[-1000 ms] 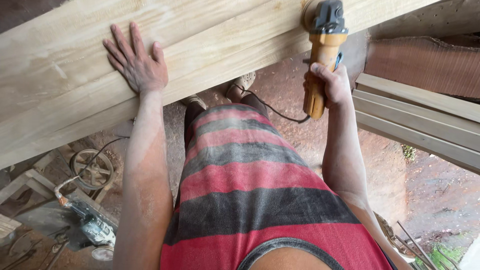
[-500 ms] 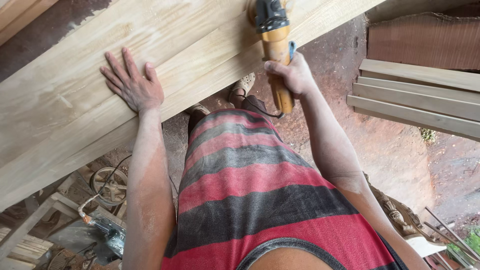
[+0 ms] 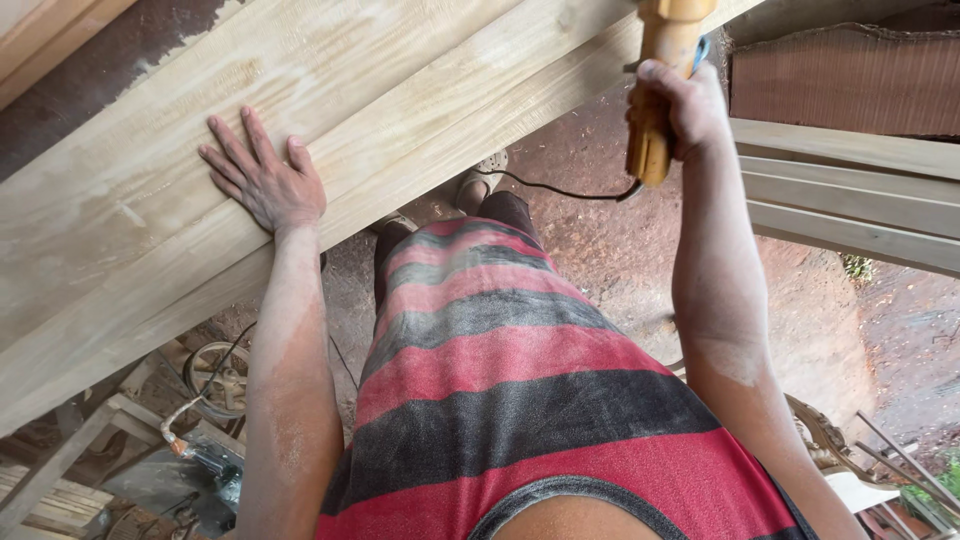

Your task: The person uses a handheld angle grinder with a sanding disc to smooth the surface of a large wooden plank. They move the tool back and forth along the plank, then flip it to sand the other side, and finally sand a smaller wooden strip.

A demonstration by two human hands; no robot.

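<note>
Right hand [image 3: 680,105] wrapped tight round the yellow tool [image 3: 662,80], whose head runs off the top of the view over the plank's [image 3: 400,110] far end; left hand [image 3: 262,180] lies flat and spread on the plank, holding nothing. Keep that palm pressing down well apart from the tool. Mind the cord [image 3: 560,190] trailing under the plank edge towards your shirt [image 3: 500,370].
</note>
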